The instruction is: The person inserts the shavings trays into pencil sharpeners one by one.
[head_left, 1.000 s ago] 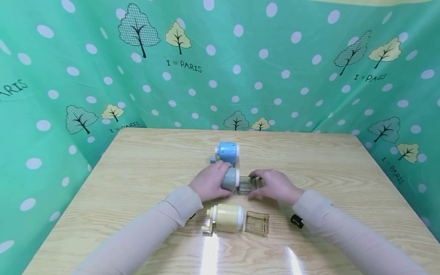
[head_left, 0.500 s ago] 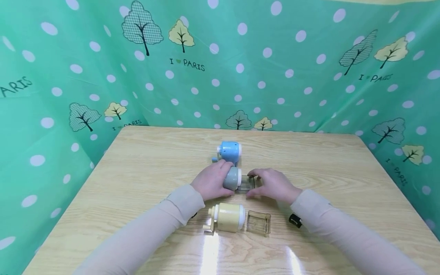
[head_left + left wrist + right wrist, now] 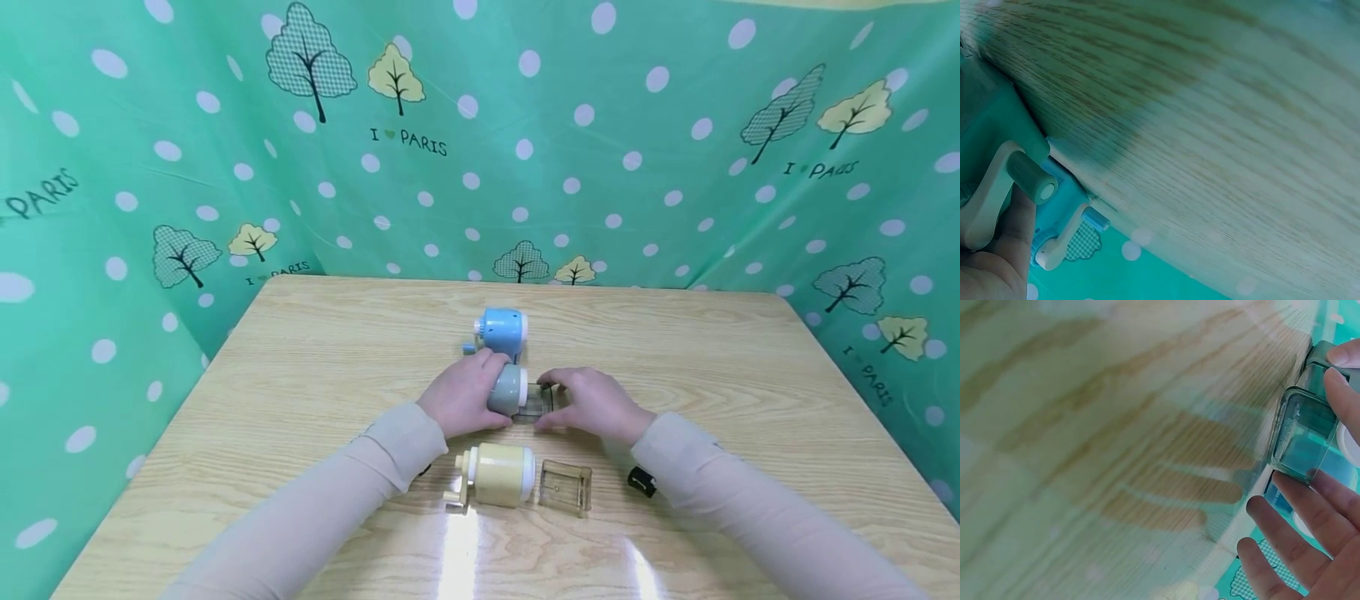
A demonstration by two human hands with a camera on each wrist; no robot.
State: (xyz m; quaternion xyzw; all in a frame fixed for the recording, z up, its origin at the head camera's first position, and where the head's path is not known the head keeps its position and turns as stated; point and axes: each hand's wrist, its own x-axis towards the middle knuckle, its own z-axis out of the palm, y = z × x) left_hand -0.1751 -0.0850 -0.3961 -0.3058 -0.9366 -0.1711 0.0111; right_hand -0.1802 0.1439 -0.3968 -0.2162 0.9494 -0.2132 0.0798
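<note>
My left hand (image 3: 461, 398) grips a grey-green crank pencil sharpener (image 3: 507, 390) lying on the table, its white-rimmed end facing right. In the left wrist view, the sharpener's crank handle (image 3: 1032, 177) stands out near the thumb side of that hand. My right hand (image 3: 596, 404) pinches a clear smoky shavings drawer (image 3: 537, 402) between thumb and fingers. The drawer lies partly inside the sharpener's base; its outer end (image 3: 1304, 434) shows in the right wrist view, with the remaining fingers spread below it.
Nearer the body lies a yellow crank sharpener (image 3: 501, 475), with its amber drawer (image 3: 566, 487) apart at its right. Behind my left hand stands a blue crank sharpener (image 3: 502, 330). Patterned green cloth (image 3: 480, 183) hangs around the wooden table (image 3: 360, 333).
The right hand has pushed the smoky drawer a little to the left, further into the grey-green sharpener. My left hand keeps its hold. The head view has shifted slightly.
</note>
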